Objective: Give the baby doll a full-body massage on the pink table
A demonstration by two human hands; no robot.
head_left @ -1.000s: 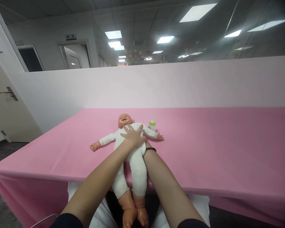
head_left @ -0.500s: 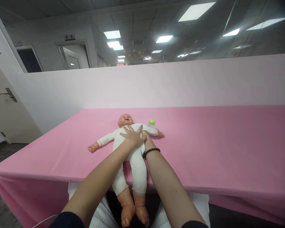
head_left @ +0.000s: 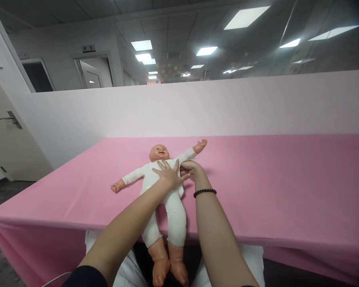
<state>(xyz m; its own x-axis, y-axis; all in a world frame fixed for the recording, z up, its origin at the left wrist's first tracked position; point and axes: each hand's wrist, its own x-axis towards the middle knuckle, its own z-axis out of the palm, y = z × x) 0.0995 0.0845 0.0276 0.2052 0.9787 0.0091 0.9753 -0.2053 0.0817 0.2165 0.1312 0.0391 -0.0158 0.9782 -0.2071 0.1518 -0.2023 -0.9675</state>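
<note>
A baby doll (head_left: 175, 211) in a white cloth suit lies on its back, its head away from me and its feet over the table's near edge. My left hand (head_left: 168, 176) rests on its chest with fingers spread. Beside the doll's armpit, my right hand (head_left: 192, 166) has bent wrist and curled fingers. Its fingertips meet at the doll's side; a thin pale line shows there, too small to name. The doll's arm (head_left: 187, 155) near my right hand points up and outward. Its other arm (head_left: 133, 175) lies stretched on the cloth.
A pink cloth (head_left: 272, 187) covers the wide table, hanging over its front edge. Behind it stands a white low wall (head_left: 227, 105) with glass above. A door (head_left: 10, 135) is at the far left. My right wrist wears a dark beaded bracelet (head_left: 205, 193).
The doll's arm on the right has swung up from the table. My right hand has shifted right and bent at the wrist. The green-topped container is out of sight. My left hand stays on the chest.
</note>
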